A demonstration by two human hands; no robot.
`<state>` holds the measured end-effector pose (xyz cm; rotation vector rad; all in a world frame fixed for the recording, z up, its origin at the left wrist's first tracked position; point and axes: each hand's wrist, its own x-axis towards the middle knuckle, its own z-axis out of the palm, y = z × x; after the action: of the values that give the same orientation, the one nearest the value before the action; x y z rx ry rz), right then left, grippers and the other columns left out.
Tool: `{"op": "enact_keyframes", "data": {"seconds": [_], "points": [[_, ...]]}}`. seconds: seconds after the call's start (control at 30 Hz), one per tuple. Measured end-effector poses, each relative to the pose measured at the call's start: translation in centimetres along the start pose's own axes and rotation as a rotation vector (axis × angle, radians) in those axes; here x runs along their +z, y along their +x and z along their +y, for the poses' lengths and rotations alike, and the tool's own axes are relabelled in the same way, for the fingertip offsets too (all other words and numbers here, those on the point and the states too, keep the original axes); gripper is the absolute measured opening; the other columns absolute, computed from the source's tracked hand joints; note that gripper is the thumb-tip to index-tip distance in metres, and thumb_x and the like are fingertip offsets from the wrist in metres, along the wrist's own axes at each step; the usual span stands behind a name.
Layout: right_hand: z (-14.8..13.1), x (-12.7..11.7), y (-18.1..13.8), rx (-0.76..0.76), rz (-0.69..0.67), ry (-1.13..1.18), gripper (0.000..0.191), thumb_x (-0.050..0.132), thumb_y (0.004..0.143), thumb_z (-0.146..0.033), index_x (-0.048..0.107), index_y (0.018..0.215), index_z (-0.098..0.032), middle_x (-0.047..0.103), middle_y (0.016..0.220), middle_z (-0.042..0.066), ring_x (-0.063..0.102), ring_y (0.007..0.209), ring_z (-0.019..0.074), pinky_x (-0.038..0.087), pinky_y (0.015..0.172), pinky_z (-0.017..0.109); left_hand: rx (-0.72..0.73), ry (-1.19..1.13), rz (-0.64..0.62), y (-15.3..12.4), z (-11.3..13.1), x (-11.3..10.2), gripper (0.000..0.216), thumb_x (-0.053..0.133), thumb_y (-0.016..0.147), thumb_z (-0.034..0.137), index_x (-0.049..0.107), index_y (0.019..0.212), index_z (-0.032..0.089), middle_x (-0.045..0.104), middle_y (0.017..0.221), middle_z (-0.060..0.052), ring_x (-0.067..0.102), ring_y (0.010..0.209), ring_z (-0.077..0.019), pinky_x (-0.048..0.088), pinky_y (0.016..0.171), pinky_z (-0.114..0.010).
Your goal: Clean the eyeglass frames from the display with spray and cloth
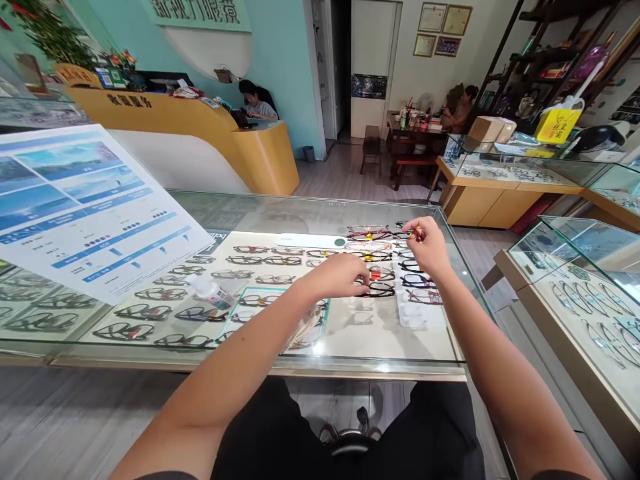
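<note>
I sit at a glass display counter (350, 347) with rows of eyeglass frames. My left hand (337, 275) is closed, its fingertips pinching a black-rimmed pair of glasses (381, 289) lying on the glass. My right hand (426, 245) is raised a little farther back, fingers pinched on the yellow-tipped temple of another pair (407, 233). Several more frames (373, 235) lie in a column between and beyond my hands, some on a white tray (423, 313).
A small white spray bottle (209, 289) lies on the glass to the left, beside a large printed chart (85, 207). More glass cases (575, 293) stand to the right. Behind are a yellow reception desk (210, 127) with a seated person and another person at a far table.
</note>
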<state>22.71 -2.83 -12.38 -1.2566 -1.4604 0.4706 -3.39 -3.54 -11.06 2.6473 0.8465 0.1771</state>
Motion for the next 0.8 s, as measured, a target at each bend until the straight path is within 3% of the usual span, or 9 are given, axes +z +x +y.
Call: {"op": "enact_keyframes", "data": {"seconds": [0.1,0.27,0.4,0.5,0.57,0.67,0.8], "points": [[-0.4,-0.1,-0.1,0.078,-0.055,0.143,0.026,0.066,0.067,-0.01,0.073,0.089,-0.023,0.058,0.106,0.003,0.053,0.074,0.0131,0.045,0.073,0.034,-0.005,-0.068,-0.017,-0.4,0.3,-0.5,0.013,0.073,0.088,0.03,0.084,0.085,0.023,0.079,0.09,-0.004,0.068,0.085,-0.0222,0.04,0.078,-0.034],[-1.7,-0.8,-0.2,0.287,-0.188,0.559,0.036,0.084,0.062,-0.013,0.073,0.093,-0.027,0.057,0.093,-0.001,0.051,0.079,0.0134,0.042,0.069,0.028,0.08,-0.498,0.037,-1.0,0.4,-1.9,0.016,0.079,0.087,0.036,0.082,0.084,0.02,0.074,0.085,-0.004,0.061,0.078,-0.0175,0.043,0.074,-0.031],[-2.8,-0.8,-0.4,0.348,-0.275,0.735,0.041,0.087,0.057,-0.009,0.071,0.09,-0.027,0.062,0.107,0.0,0.049,0.078,0.0119,0.044,0.066,0.028,0.124,-0.832,0.291,-0.6,0.1,-1.9,0.028,0.085,0.086,0.045,0.078,0.081,0.019,0.069,0.083,-0.004,0.056,0.077,-0.0158,0.043,0.075,-0.031],[-3.1,-0.4,-0.7,0.364,-0.331,0.779,0.041,0.088,0.058,-0.011,0.069,0.09,-0.028,0.063,0.109,0.0,0.049,0.076,0.0119,0.046,0.066,0.028,0.051,-1.098,0.532,-0.1,0.1,-1.3,0.032,0.088,0.084,0.048,0.075,0.081,0.019,0.067,0.088,-0.002,0.058,0.085,-0.016,0.044,0.081,-0.031],[-3.2,-0.1,-0.9,0.367,-0.354,0.788,0.04,0.09,0.058,-0.013,0.069,0.09,-0.027,0.062,0.107,0.0,0.047,0.074,0.0114,0.045,0.064,0.027,-0.027,-1.273,0.611,0.2,0.2,-0.9,0.034,0.091,0.08,0.049,0.074,0.082,0.02,0.069,0.091,-0.002,0.06,0.091,-0.0162,0.045,0.087,-0.031],[-3.2,0.4,-1.1,0.347,-0.356,0.734,0.039,0.09,0.06,-0.017,0.068,0.09,-0.027,0.062,0.103,0.0,0.047,0.073,0.0113,0.042,0.062,0.026,-0.101,-1.51,0.543,0.5,0.4,-0.4,0.038,0.095,0.076,0.049,0.073,0.085,0.02,0.075,0.1,-0.003,0.065,0.098,-0.0173,0.048,0.091,-0.03],[-3.2,1.0,-1.5,0.263,-0.295,0.614,0.038,0.09,0.064,-0.024,0.066,0.093,-0.027,0.062,0.097,0.0,0.055,0.079,0.0141,0.047,0.068,0.029,-0.118,-1.606,0.452,0.7,0.5,0.0,0.037,0.097,0.076,0.045,0.072,0.086,0.019,0.078,0.108,-0.006,0.069,0.102,-0.018,0.05,0.091,-0.03]]}}
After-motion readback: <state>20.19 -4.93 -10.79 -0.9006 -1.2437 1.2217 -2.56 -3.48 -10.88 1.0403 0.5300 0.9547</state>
